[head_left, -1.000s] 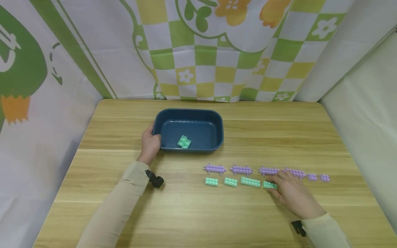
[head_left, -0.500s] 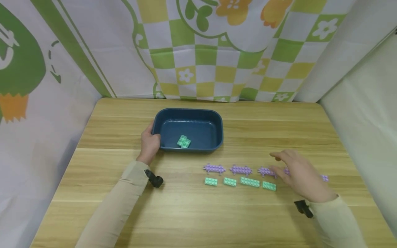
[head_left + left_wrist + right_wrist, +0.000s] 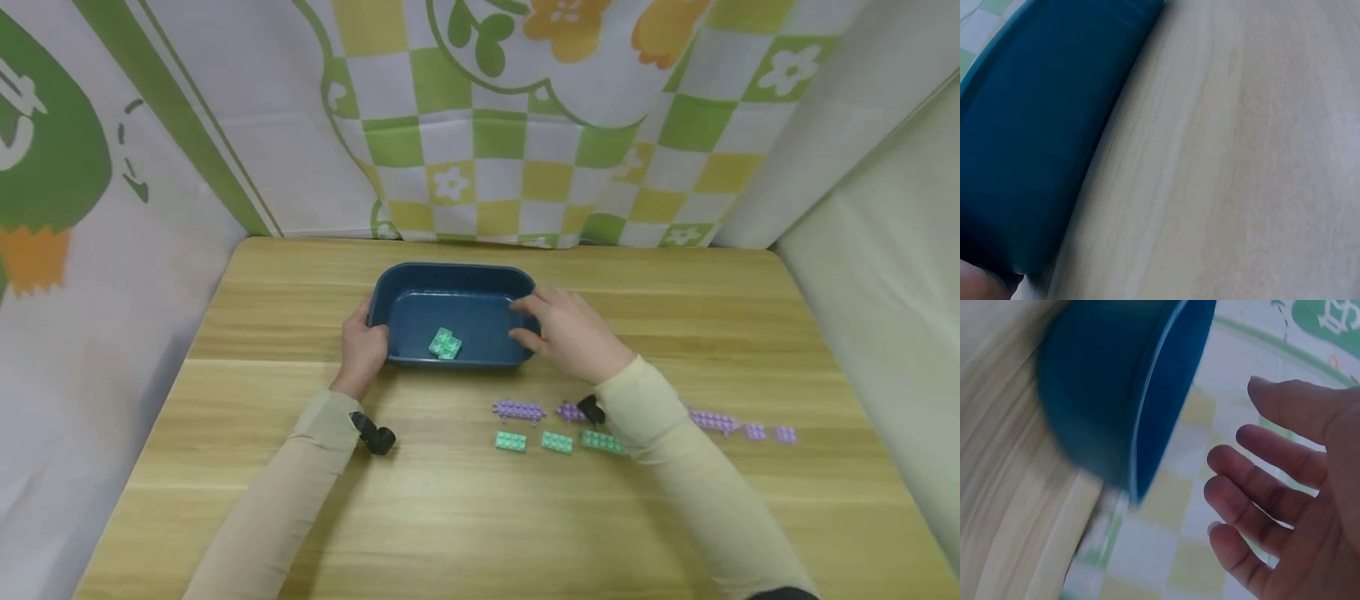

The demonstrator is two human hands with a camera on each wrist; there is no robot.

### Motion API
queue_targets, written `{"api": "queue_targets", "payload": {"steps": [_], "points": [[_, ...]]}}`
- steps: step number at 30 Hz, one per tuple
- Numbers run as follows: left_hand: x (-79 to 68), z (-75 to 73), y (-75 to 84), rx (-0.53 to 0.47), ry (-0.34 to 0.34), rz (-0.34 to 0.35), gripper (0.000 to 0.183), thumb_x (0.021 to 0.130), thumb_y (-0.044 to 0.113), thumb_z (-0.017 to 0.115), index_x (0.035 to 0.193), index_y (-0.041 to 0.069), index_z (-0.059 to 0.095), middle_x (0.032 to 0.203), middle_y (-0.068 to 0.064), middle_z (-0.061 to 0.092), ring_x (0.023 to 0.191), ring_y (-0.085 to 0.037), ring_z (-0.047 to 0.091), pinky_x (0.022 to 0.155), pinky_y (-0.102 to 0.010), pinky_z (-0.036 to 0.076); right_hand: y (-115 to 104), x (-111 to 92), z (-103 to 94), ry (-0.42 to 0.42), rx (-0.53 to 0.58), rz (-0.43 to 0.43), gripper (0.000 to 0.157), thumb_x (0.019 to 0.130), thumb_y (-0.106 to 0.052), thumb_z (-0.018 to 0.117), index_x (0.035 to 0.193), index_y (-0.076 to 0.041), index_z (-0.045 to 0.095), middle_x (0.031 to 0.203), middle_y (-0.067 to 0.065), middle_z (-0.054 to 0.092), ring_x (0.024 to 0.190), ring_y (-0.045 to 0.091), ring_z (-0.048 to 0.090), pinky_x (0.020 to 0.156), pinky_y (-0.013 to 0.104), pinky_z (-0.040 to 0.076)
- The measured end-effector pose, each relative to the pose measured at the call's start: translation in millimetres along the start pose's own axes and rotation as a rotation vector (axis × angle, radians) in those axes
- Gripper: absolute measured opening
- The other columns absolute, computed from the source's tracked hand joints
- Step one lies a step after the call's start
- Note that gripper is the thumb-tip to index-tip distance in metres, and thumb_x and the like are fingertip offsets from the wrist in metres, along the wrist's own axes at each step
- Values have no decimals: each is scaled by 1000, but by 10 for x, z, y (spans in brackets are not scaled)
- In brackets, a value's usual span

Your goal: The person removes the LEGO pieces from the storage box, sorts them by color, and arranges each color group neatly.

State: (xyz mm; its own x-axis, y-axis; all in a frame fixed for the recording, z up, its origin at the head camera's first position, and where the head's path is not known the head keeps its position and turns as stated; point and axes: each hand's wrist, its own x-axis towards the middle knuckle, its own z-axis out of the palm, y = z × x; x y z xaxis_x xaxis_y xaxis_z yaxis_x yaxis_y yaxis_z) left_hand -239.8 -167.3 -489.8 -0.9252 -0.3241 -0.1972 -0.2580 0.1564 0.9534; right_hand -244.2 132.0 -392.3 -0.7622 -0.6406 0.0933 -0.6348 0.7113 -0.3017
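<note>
A dark blue basin (image 3: 480,363) stands toward the back of the table, with a few translucent green toy bricks (image 3: 446,343) on its floor. My left hand (image 3: 363,348) grips its left end, thumb over the rim. My right hand (image 3: 576,335) hovers at the basin's right rim. In the right wrist view, that hand's fingers (image 3: 1285,494) are spread and loosely bent, holding nothing. In front of the basin lies a row of green bricks (image 3: 557,442), part of it hidden by the right sleeve. Behind that runs a row of purple bricks (image 3: 519,409), also partly covered.
The wooden table (image 3: 420,517) carries everything. A checked, flowered cloth (image 3: 495,133) hangs along its back edge, and pale cloth walls (image 3: 892,275) flank the sides. Small purple square bricks (image 3: 785,435) end the row at the right.
My right hand has let go of the rightmost green brick, risen, and swung left and back to the basin's right rim. My left hand and the basin have stayed put.
</note>
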Motion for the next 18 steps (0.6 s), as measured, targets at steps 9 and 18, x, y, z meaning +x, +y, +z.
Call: {"api": "queue_targets", "payload": {"steps": [9,18], "points": [[-21,-15,-13,-5,9,-15,72,81,-10,41,150,8,36,154,-6,35,141,-18,26,116,-33,22,-344,624,473,-154,-98,126,55,88,-56,61,121,-12,66,111,4,64,100,25,55,84,42,47],[-2,-2,-3,-18,15,0,71,80,-11,41,148,7,39,152,-8,38,139,-17,29,114,-34,25,-466,857,714,-300,-76,201,46,78,-64,67,75,-19,60,71,-5,57,70,14,56,70,38,49]]}}
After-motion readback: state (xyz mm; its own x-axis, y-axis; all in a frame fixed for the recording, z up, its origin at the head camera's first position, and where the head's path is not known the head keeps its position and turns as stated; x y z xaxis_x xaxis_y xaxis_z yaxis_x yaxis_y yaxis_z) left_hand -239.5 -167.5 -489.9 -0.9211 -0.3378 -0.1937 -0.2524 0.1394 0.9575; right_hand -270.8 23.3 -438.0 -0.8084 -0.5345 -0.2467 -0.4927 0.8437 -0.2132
